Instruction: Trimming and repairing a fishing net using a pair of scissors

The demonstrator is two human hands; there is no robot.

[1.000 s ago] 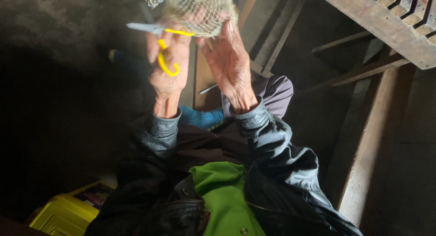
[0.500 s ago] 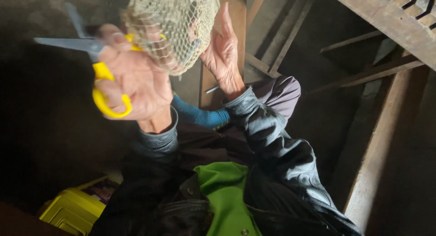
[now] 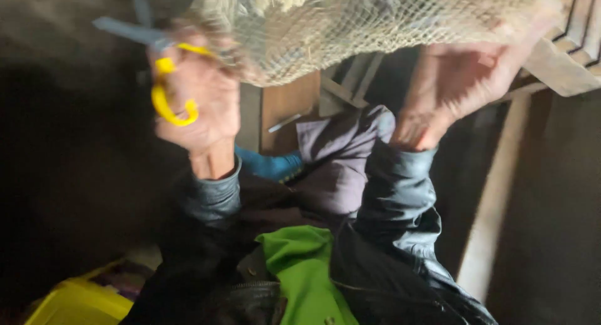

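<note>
Yellow-handled scissors [image 3: 164,81] w/ grey blades gripped in left hand [image 3: 199,106], fingers curled thru loops; right hand [image 3: 466,87] fingers spread wide under beige mesh net bag [image 3: 350,25], touching it.

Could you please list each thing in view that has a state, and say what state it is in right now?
scissors: yellow-handled, blades apart, gripped in the left hand.
net bag: stretched wide and lifted, filled with something pale.
right hand: open palm, against the net bag's underside.
yellow crate: low at the left, contents unclear.
jacket: dark, open over a green lining.
</note>
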